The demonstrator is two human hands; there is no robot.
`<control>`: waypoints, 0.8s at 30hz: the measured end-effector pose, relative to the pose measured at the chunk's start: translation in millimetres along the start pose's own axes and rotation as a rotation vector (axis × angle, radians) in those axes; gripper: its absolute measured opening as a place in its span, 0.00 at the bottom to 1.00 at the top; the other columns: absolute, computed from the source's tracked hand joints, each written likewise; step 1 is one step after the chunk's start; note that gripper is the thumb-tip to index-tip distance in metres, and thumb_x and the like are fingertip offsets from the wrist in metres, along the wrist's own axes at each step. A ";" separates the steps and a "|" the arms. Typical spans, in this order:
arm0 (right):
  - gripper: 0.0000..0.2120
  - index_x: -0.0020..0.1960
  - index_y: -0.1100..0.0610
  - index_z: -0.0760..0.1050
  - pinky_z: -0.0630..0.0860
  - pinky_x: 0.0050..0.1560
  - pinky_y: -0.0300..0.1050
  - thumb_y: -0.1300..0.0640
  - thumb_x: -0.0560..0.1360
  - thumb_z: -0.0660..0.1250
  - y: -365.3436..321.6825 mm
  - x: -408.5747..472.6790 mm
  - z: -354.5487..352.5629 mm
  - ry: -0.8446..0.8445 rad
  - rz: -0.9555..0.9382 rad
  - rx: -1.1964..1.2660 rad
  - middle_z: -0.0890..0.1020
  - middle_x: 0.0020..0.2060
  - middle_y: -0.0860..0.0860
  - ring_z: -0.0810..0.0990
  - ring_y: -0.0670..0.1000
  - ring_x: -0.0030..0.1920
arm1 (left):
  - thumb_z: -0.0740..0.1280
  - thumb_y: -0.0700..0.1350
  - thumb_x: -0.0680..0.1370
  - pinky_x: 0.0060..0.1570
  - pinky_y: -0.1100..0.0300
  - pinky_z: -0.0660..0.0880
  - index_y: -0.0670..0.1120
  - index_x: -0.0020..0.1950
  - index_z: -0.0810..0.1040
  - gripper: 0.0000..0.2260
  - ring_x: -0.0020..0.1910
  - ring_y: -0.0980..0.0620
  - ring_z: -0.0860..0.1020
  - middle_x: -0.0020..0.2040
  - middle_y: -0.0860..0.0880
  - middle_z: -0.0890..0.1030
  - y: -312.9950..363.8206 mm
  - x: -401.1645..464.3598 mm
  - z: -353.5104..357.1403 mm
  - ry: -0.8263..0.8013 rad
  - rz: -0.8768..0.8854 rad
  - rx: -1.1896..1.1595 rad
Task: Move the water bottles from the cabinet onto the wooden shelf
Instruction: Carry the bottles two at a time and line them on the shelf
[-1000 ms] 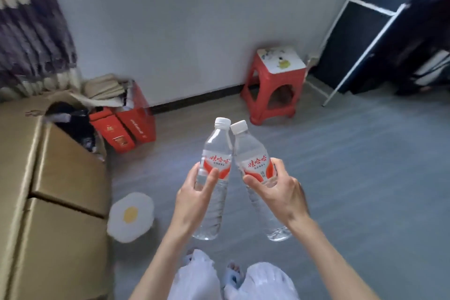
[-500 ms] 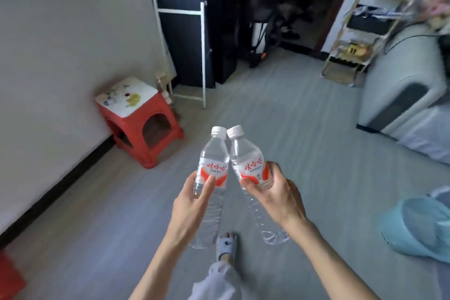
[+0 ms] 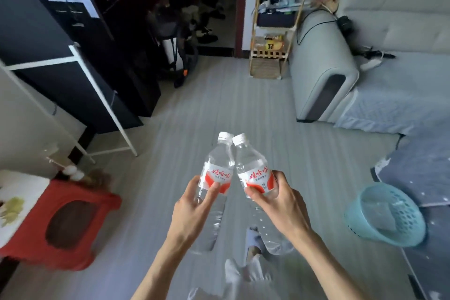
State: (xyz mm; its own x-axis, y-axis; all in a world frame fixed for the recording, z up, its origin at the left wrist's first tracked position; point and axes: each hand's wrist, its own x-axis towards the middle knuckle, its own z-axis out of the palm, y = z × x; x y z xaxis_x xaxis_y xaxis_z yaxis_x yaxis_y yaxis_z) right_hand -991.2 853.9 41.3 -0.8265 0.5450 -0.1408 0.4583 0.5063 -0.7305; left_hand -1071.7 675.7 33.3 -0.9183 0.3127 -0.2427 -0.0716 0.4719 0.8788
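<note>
One clear plastic water bottle with a red-and-white label (image 3: 217,173) is gripped by the left hand (image 3: 194,207), a second matching bottle (image 3: 253,173) by the right hand (image 3: 282,204); their white caps (image 3: 232,137) are touching

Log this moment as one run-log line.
phase: carrying | left hand: holds left bottle | right hand: holds right bottle | wooden shelf: ahead, not reached

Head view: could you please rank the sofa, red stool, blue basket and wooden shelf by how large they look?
1. sofa
2. red stool, though nearness inflates it
3 and 4. blue basket and wooden shelf: too alike to rank.
</note>
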 end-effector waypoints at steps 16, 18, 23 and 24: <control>0.30 0.49 0.43 0.67 0.70 0.33 0.33 0.24 0.57 0.57 16.5 376.4 -117.5 0.020 0.013 0.037 0.80 0.37 0.40 0.77 0.40 0.36 | 0.58 0.75 0.63 0.48 0.52 0.78 0.63 0.54 0.70 0.25 0.41 0.55 0.81 0.40 0.56 0.81 168.7 335.8 134.7 0.018 0.017 0.019; 0.31 0.50 0.44 0.67 0.71 0.35 0.36 0.23 0.57 0.57 17.3 419.8 -122.5 0.014 0.013 0.031 0.80 0.39 0.41 0.79 0.43 0.38 | 0.58 0.75 0.63 0.47 0.53 0.78 0.65 0.53 0.69 0.24 0.41 0.57 0.80 0.39 0.60 0.80 180.9 376.2 146.8 0.012 0.013 0.010; 0.30 0.50 0.44 0.68 0.71 0.35 0.37 0.24 0.59 0.60 21.2 543.0 -130.3 0.033 0.027 0.005 0.81 0.40 0.41 0.79 0.46 0.39 | 0.58 0.76 0.62 0.41 0.59 0.74 0.68 0.52 0.68 0.23 0.40 0.63 0.79 0.40 0.65 0.79 213.6 493.7 172.9 0.014 0.015 0.005; 0.30 0.50 0.44 0.68 0.71 0.35 0.39 0.24 0.58 0.61 20.1 569.6 -132.2 0.045 0.024 -0.003 0.81 0.39 0.41 0.79 0.46 0.39 | 0.58 0.76 0.62 0.41 0.59 0.74 0.67 0.53 0.68 0.24 0.39 0.63 0.79 0.40 0.64 0.79 222.0 519.6 177.5 0.016 0.019 0.006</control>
State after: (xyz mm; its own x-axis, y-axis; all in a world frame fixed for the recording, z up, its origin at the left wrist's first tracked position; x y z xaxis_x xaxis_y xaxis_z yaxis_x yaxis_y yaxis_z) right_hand -1409.6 1262.8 34.8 -0.7997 0.5867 -0.1276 0.4789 0.4950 -0.7250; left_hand -1495.5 1089.3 29.3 -0.9257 0.3082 -0.2192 -0.0519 0.4708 0.8807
